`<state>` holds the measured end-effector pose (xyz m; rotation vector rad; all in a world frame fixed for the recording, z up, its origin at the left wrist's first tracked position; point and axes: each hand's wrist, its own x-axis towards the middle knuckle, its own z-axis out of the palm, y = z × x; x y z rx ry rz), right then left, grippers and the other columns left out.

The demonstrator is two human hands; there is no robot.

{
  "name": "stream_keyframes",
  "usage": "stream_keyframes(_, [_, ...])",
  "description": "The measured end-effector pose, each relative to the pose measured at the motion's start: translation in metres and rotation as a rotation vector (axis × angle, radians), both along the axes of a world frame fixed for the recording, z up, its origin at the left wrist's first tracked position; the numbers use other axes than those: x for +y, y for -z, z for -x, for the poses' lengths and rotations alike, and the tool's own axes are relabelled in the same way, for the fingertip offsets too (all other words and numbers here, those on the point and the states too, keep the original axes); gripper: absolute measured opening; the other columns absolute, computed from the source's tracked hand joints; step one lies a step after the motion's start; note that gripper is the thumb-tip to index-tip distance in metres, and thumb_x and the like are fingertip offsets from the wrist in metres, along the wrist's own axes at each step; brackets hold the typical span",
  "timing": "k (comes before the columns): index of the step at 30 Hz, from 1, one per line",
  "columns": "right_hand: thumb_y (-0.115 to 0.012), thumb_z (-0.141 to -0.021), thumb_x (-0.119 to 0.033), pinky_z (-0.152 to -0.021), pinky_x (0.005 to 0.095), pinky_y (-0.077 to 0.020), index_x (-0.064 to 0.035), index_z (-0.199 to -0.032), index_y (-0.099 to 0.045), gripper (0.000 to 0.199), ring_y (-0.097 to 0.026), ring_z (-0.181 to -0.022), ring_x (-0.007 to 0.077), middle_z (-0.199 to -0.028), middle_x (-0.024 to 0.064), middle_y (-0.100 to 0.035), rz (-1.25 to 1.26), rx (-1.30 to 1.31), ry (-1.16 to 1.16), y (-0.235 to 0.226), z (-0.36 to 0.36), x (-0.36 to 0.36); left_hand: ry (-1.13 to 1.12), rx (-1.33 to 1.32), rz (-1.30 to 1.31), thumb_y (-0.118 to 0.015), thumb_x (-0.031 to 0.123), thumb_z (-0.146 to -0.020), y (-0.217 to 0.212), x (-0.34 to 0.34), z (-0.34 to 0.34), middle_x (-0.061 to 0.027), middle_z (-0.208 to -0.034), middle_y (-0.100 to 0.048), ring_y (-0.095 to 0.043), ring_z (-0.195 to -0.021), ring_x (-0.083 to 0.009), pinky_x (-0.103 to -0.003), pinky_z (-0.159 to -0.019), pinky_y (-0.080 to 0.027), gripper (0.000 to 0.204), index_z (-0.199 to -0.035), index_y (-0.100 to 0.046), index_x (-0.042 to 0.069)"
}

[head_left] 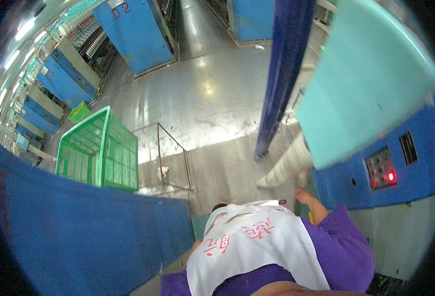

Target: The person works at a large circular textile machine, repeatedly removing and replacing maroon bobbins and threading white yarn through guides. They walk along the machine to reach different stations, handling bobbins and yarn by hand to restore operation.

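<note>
Your right hand (305, 197): near right, just beside the slanting white cone stack (290, 164); opening and hold unclear. Your left hand: hidden, state untellable. Advised: gentle reach, purple sleeve (346, 241) clear of lit button panel (379, 169).

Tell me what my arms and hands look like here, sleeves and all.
A loose purple fabric sleeve covers your right upper arm, leaving the right forearm bare. Your right hand shows no glove. On the left, some purple cloth shows, but your left hand cannot be made out. A white cloth apron with red lettering covers your front.
</note>
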<state>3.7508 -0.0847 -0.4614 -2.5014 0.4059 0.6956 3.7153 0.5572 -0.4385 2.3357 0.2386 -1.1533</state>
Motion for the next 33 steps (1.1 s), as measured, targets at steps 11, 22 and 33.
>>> stream_keyframes(11, [-0.049, -0.083, -0.025, -0.074, 0.0418, -0.0468, -0.0057, -0.088, -0.066, 0.026, -0.058, -0.087, 0.0302, -0.100, 0.0145, -0.062, 0.146, 0.168, -0.114, 0.043, -0.064, 0.094, 0.000, -0.342, 0.074, -0.053, 0.028, -0.081, -0.040, 0.026, -0.512, -0.0114, -0.069, -0.061, -0.058, -0.064, -0.0236, -0.036, -0.060, -0.044, 0.028, -0.084, -0.060, 0.001])
stream_keyframes(22, [-0.056, -0.083, -0.024, -0.079, 0.0410, -0.0472, -0.0107, -0.098, -0.067, 0.023, -0.058, -0.093, 0.0306, -0.102, 0.0117, -0.062, -0.164, 0.214, 0.442, 0.024, -0.433, 0.156, 0.345, -0.720, 0.873, -0.053, 0.013, -0.087, -0.224, -0.352, -1.087, -0.0058, -0.075, -0.058, -0.054, -0.069, -0.0136, -0.027, -0.066, -0.044, 0.014, -0.094, -0.057, 0.001])
stream_keyframes(33, [-0.056, -0.083, -0.025, -0.081, 0.0402, -0.0472, -0.0103, -0.100, -0.066, 0.025, -0.057, -0.096, 0.0304, -0.104, 0.0108, -0.062, -0.273, 0.159, 0.744, 0.008, -0.708, 0.075, 0.825, 0.030, -0.154, -0.048, 0.029, -0.086, -0.016, -0.222, -1.239, -0.0171, -0.088, -0.061, -0.058, -0.084, -0.0277, -0.039, -0.076, -0.045, 0.031, -0.101, -0.058, 0.003])
